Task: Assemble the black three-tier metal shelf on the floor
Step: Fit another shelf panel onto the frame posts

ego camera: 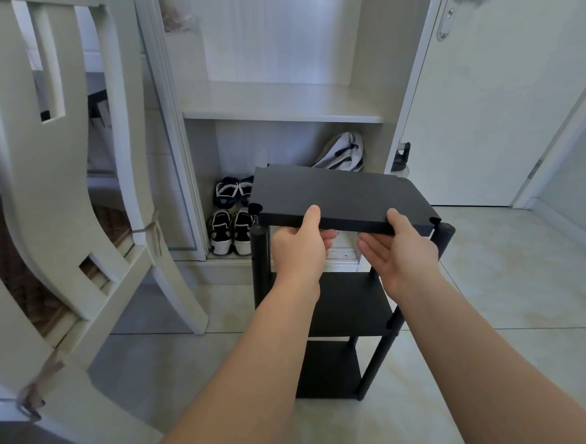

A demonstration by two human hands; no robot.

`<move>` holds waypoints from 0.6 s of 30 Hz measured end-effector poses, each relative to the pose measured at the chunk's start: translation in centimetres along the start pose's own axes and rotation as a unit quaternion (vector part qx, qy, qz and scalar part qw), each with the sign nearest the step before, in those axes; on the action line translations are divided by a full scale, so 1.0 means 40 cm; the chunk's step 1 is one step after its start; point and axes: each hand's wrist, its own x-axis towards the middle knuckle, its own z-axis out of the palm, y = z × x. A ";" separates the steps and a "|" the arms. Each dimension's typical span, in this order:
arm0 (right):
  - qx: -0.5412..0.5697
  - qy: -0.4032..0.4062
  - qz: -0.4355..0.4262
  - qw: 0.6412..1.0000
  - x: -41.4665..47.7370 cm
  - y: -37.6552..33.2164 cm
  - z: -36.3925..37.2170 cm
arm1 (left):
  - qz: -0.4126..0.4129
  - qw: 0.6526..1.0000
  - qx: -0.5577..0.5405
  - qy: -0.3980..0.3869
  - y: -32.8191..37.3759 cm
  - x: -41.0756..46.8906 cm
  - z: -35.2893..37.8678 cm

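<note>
A black metal shelf frame [351,307] stands upright on the tiled floor, with a middle tier, a bottom tier [328,370] and black posts [260,258] rising at the corners. A loose black top panel [338,193] hovers tilted just above the post tops. My left hand [298,247] grips its near edge, thumb on top and fingers underneath. My right hand [401,247] holds the same edge further right, thumb over the rim and fingers under the panel. The far posts are hidden behind the panel.
A white wooden chair [77,200] stands close on the left. Behind the shelf is an open white cabinet [278,109] with shoes [231,225] and a grey bag [344,151] at its bottom. A white door [482,90] is at right.
</note>
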 end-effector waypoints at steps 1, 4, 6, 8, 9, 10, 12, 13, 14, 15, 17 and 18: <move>0.000 -0.004 -0.010 1.000 0.000 -0.004 0.000 | -0.004 1.000 -0.006 -0.003 0.002 0.000 0.001; -0.005 -0.013 -0.031 0.999 -0.001 -0.018 -0.003 | -0.016 1.000 -0.023 -0.010 0.006 -0.004 0.006; -0.006 -0.008 -0.036 0.999 -0.001 -0.023 -0.008 | -0.020 0.999 -0.024 -0.013 0.001 -0.010 0.012; -0.009 0.001 -0.039 0.999 -0.001 -0.025 -0.014 | -0.028 0.999 -0.029 -0.017 -0.006 -0.017 0.017; -0.011 0.002 -0.039 0.999 -0.001 -0.025 -0.017 | -0.032 0.999 -0.031 -0.017 -0.010 -0.019 0.019; -0.014 0.001 -0.037 0.999 0.000 -0.026 -0.020 | -0.036 0.999 -0.034 -0.016 -0.012 -0.021 0.020; -0.017 -0.003 -0.030 0.999 0.002 -0.024 -0.024 | -0.041 0.998 -0.036 -0.010 -0.015 -0.024 0.019; -0.019 -0.004 -0.026 0.999 0.002 -0.022 -0.025 | -0.043 0.998 -0.034 -0.006 -0.016 -0.024 0.018; -0.021 -0.005 -0.020 1.000 0.003 -0.020 -0.026 | -0.045 0.998 -0.031 -0.003 -0.017 -0.026 0.016; -0.023 -0.003 -0.014 1.000 0.004 -0.017 -0.027 | -0.049 0.998 -0.029 0.000 -0.018 -0.027 0.014; -0.028 0.002 -0.004 1.000 0.005 -0.013 -0.029 | -0.065 0.997 -0.030 0.004 -0.020 -0.031 0.009; -0.029 0.004 0.000 1.000 0.006 -0.012 -0.029 | -0.075 0.997 -0.031 0.005 -0.020 -0.032 0.006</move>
